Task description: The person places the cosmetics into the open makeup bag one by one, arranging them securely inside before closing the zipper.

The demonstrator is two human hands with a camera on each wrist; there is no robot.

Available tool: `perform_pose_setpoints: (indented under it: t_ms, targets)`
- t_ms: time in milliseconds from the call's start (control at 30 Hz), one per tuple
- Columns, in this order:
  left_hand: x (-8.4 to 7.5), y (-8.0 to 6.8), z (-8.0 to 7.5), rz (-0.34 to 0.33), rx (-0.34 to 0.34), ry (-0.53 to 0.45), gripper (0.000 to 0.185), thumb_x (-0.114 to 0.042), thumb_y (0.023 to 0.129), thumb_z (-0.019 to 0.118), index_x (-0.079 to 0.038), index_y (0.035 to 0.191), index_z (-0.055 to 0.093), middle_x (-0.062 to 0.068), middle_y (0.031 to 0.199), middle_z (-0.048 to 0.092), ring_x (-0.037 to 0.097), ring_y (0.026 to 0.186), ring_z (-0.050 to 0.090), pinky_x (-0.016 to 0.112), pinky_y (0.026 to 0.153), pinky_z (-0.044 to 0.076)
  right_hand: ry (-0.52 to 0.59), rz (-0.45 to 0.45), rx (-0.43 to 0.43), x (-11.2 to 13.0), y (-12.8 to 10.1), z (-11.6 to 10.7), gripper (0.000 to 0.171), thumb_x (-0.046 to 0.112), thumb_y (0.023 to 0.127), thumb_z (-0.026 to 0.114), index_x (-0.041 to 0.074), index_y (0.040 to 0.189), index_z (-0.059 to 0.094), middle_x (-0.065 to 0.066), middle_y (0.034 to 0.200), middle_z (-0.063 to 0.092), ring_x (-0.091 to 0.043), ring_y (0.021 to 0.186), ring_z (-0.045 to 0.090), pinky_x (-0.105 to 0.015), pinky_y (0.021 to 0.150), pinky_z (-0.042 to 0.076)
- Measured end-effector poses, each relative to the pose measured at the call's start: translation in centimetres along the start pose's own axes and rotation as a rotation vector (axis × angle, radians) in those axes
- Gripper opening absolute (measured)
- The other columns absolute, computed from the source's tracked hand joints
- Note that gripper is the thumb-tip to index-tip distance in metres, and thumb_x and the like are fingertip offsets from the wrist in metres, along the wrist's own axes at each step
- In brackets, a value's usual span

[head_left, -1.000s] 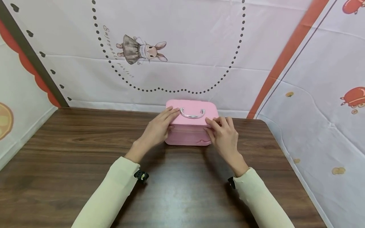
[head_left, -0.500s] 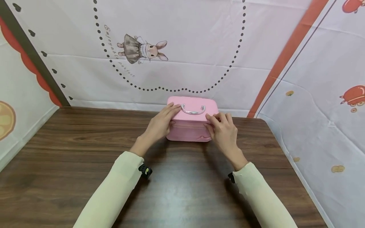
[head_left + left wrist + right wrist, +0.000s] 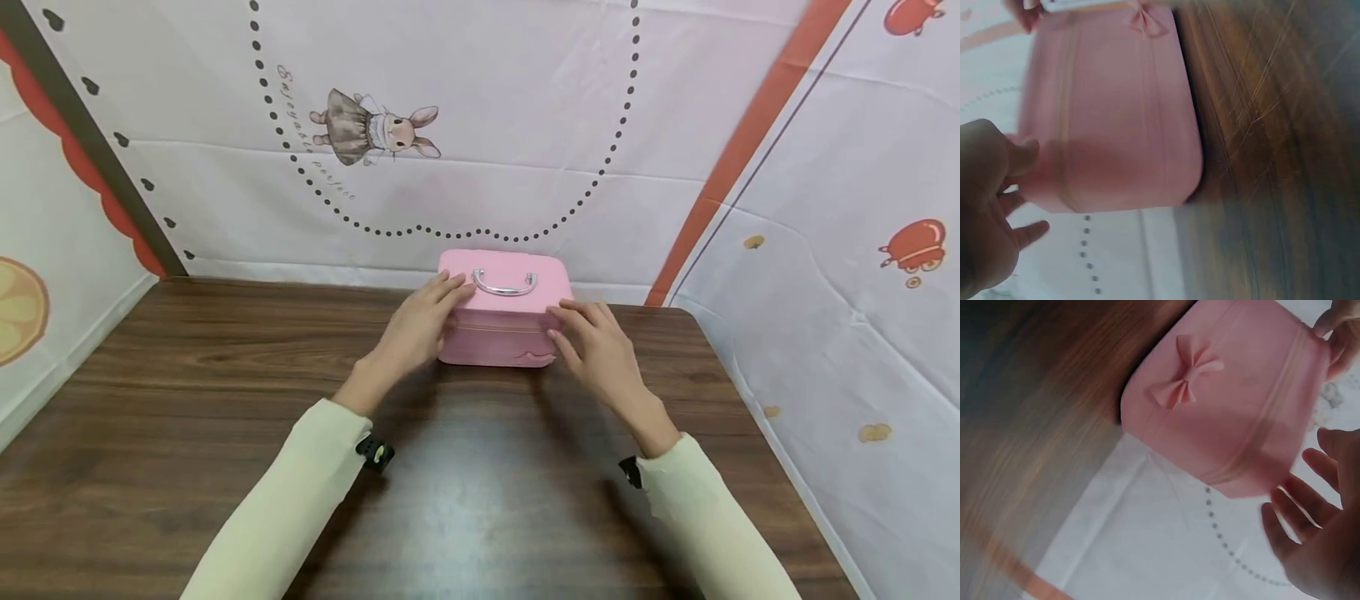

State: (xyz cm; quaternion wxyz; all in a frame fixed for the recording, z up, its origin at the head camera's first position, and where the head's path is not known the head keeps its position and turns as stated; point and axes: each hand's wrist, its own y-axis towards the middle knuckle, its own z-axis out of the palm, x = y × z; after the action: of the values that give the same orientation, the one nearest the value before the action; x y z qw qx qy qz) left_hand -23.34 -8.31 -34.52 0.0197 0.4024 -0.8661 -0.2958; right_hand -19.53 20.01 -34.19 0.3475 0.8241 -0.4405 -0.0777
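A pink case [image 3: 498,333] with a silver handle [image 3: 504,286] on its lid stands near the far edge of the wooden table [image 3: 225,375], close to the wall. My left hand [image 3: 418,323] rests on the case's left end, fingers straight on the lid edge. In the left wrist view the left hand [image 3: 988,206] touches the case [image 3: 1116,112] with its thumb. My right hand [image 3: 594,340] hovers at the case's right front corner, fingers spread. In the right wrist view the right hand [image 3: 1322,544] stands just off the case [image 3: 1229,406], near its small bow [image 3: 1185,378].
Printed cloth walls [image 3: 487,150] close the table in at the back and on both sides. The table's right edge [image 3: 738,400] runs close to my right arm. Bare wood lies between me and the case.
The case has slid a little farther toward the back wall. My right hand has let go of the case's right corner and drawn back with its fingers straightened. The left hand stays on the lid.
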Motion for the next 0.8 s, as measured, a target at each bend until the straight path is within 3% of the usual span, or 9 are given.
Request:
perform_pose_setpoints:
  t_ms: [100, 233, 333, 433, 600, 800]
  targets:
    - [-1.1, -1.5, -1.0, -0.01, -0.026, -0.015, 0.051, -0.01, 0.089, 0.065, -0.004, 0.138, 0.049, 0.019, 0.141, 0.046, 0.037, 0.134, 0.034, 0.049, 0.108, 0.028, 0.058, -0.011, 0.054, 0.4, -2.0, -1.3, 0.046, 0.018, 0.089, 0.068, 0.006, 0.132, 0.056, -0.014, 0.132, 0.052, -0.03, 0.122, 0.046, -0.05, 0.096, 0.039]
    - [-2.5, -3.9, -2.6, -0.033, -0.038, -0.034, 0.057, -0.026, 0.09, 0.067, -0.005, 0.14, 0.047, 0.017, 0.143, 0.044, 0.037, 0.135, 0.033, 0.054, 0.105, 0.029, 0.054, 0.001, 0.13, 1.2, -4.6, -3.1, 0.056, 0.025, 0.091, 0.065, 0.009, 0.141, 0.046, -0.016, 0.142, 0.043, -0.036, 0.132, 0.035, -0.059, 0.1, 0.031]
    - [-3.2, -5.5, -3.8, -0.066, 0.005, -0.017, 0.066, -0.038, 0.089, 0.066, -0.01, 0.144, 0.043, 0.012, 0.148, 0.039, 0.037, 0.137, 0.028, 0.06, 0.104, 0.026, 0.04, 0.024, 0.192, 2.1, -5.8, -4.0, 0.062, 0.035, 0.093, 0.062, 0.014, 0.146, 0.039, -0.014, 0.15, 0.034, -0.037, 0.139, 0.024, -0.066, 0.098, 0.027]
    - [-3.9, -6.9, -4.4, -0.095, 0.092, 0.053, 0.077, -0.054, 0.087, 0.061, -0.018, 0.149, 0.034, 0.009, 0.153, 0.03, 0.037, 0.14, 0.021, 0.066, 0.102, 0.022, 0.023, 0.043, 0.268, 2.8, -6.4, -4.6, 0.067, 0.042, 0.093, 0.058, 0.019, 0.15, 0.032, -0.009, 0.156, 0.023, -0.036, 0.142, 0.012, -0.071, 0.097, 0.024]
    - [-4.5, -8.8, -4.3, -0.111, 0.205, 0.149, 0.096, -0.072, 0.079, 0.054, -0.024, 0.154, 0.018, 0.008, 0.158, 0.014, 0.039, 0.142, 0.006, 0.075, 0.097, 0.016, -0.012, 0.08, 0.386, 3.0, -7.2, -4.4, 0.073, 0.044, 0.092, 0.059, 0.026, 0.153, 0.023, -0.004, 0.16, 0.007, -0.035, 0.143, -0.001, -0.073, 0.098, 0.018]
    - [-4.0, -10.2, -3.3, -0.096, 0.227, 0.198, 0.106, -0.077, 0.073, 0.055, -0.023, 0.155, 0.013, 0.008, 0.159, 0.009, 0.037, 0.143, -0.004, 0.078, 0.094, 0.012, -0.053, 0.113, 0.447, 3.3, -8.1, -3.9, 0.081, 0.053, 0.091, 0.055, 0.025, 0.155, 0.013, -0.003, 0.16, 0.002, -0.037, 0.143, -0.002, -0.072, 0.099, 0.018]
